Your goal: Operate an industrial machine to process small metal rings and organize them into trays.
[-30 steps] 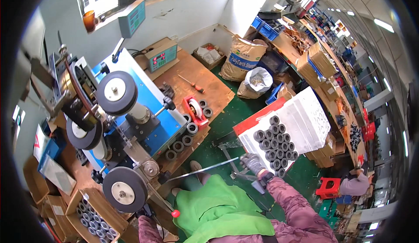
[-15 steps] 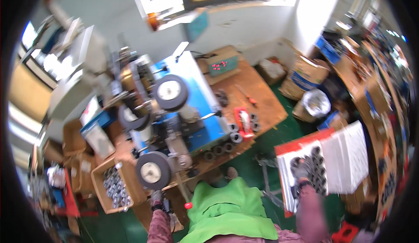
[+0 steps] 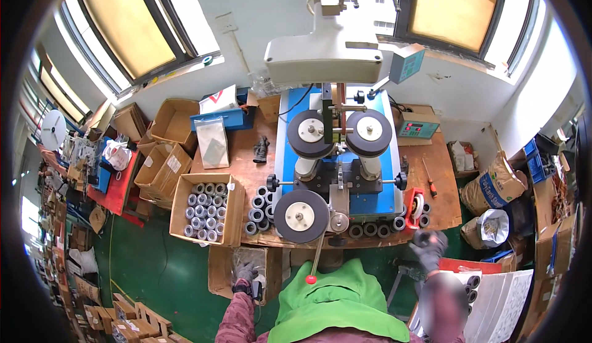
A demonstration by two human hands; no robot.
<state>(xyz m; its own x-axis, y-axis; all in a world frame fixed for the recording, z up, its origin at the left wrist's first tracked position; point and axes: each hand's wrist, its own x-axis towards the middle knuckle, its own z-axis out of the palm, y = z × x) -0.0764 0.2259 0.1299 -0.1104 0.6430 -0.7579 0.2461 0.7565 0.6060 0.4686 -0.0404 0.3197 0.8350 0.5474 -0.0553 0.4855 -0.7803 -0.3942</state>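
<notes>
My right hand [image 3: 431,250], in a grey glove, is raised by the bench's front right edge. Its fingers are closed around a dark grey ring [image 3: 423,238]. My left hand [image 3: 246,273], also gloved, is low at the left over an open cardboard box [image 3: 223,271] under the bench edge. Its fingers reach forward, and nothing shows in them. Between my hands stands a blue-based machine [image 3: 376,205] with black wheels [image 3: 301,216] and a red-knobbed lever [image 3: 311,279]. More dark rings [image 3: 472,281] lie in a white-lined tray [image 3: 487,309] beside my right forearm.
A cardboard box [image 3: 235,220] of metal rings stands on the bench's left, with loose rings [image 3: 258,215] beside it. More rings [image 3: 370,229] line the front edge near a red tape dispenser [image 3: 414,210]. A screwdriver [image 3: 431,186] and a control box [image 3: 418,124] are at the right.
My view has swung left, bringing the machine to the middle. My right hand has come up from the tray of rings to the bench edge with a ring. My left hand stays low.
</notes>
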